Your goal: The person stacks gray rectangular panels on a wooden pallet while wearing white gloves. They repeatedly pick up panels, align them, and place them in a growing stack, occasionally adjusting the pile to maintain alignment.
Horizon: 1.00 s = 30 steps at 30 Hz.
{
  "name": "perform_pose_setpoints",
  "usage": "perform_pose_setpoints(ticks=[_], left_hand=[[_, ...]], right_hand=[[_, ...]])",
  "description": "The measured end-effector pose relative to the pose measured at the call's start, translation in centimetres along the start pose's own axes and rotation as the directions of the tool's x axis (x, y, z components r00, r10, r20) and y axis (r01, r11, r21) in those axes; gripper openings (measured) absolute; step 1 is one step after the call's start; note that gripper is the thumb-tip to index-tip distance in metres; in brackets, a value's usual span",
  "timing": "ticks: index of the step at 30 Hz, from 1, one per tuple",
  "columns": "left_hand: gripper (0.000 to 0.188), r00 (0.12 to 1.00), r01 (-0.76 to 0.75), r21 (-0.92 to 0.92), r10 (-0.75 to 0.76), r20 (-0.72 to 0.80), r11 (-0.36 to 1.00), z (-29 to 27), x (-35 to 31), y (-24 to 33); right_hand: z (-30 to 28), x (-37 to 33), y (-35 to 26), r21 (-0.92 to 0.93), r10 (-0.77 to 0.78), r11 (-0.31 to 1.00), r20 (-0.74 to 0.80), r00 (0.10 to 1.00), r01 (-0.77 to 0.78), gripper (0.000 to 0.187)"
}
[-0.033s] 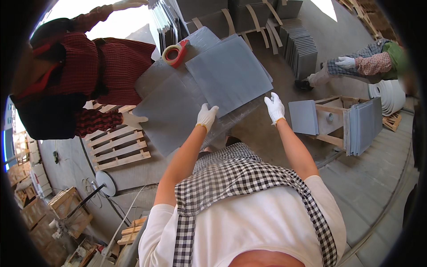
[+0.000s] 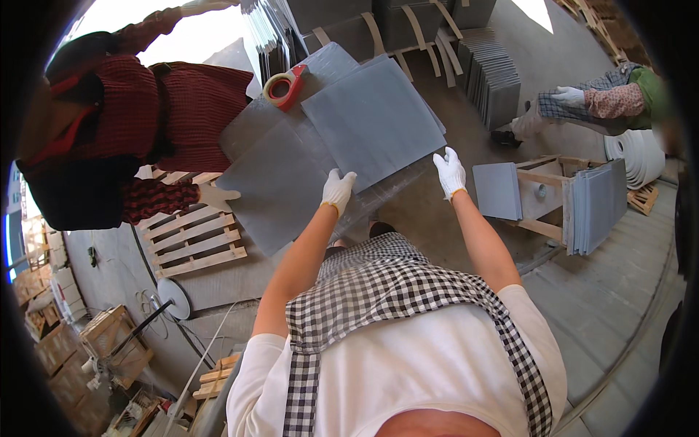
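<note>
A grey square tile (image 2: 375,120) lies on top of other grey sheets. My left hand (image 2: 338,191), in a white knit glove, is at its near left edge with thumb and fingers apart, over a second grey sheet (image 2: 273,186). Whether its fingertips touch the tile is hard to tell. Just off the tile's near right corner is my gloved right hand (image 2: 451,173), open with thumb and fingers spread and nothing in it. A red tape dispenser (image 2: 285,87) sits on the sheets farther back.
At the left stands a person in dark red checks, one gloved hand (image 2: 218,197) by the left sheet. Beneath it shows a wooden pallet (image 2: 196,244). Thin tiles (image 2: 597,207) lean on a wooden frame at the right. Farther back, another person stands near a tile stack (image 2: 491,80).
Almost nothing differs. My right hand has shifted slightly upward, and the gloved hand of the person at far right has moved a little.
</note>
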<state>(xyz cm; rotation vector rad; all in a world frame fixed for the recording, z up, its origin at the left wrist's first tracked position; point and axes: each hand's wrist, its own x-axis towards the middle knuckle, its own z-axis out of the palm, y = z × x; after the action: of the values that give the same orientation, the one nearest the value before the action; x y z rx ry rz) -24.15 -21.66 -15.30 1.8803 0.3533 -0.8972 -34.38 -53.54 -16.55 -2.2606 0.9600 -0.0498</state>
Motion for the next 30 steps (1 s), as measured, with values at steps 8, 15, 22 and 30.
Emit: perform_pose_setpoints(ticks=[8,15,22,30], left_hand=[[0.053,0.987,0.034,0.144,-0.011,-0.162,0.989,1.0,1.8,0.0],[0.069,0.982,0.147,0.329,-0.099,-0.159,0.933,0.9,-0.4,5.4],[0.068,0.976,0.154,0.467,-0.06,-0.209,0.871,0.7,-1.2,7.5],[0.075,0.978,0.056,0.491,0.052,-0.202,0.869,0.5,0.4,5.1]], right_hand=[[1.4,6.3,-1.1,0.548,0.291,0.74,0.264,0.92,-0.391,0.061],[-0.4,8.8,-1.3,0.648,0.305,0.357,0.6,0.739,-0.673,0.054],[-2.4,8.6,-4.0,0.574,0.295,0.554,0.542,0.787,-0.603,0.053],[-8.5,10.1,-11.4,0.267,0.035,0.9,0.743,0.668,-0.344,0.054]])
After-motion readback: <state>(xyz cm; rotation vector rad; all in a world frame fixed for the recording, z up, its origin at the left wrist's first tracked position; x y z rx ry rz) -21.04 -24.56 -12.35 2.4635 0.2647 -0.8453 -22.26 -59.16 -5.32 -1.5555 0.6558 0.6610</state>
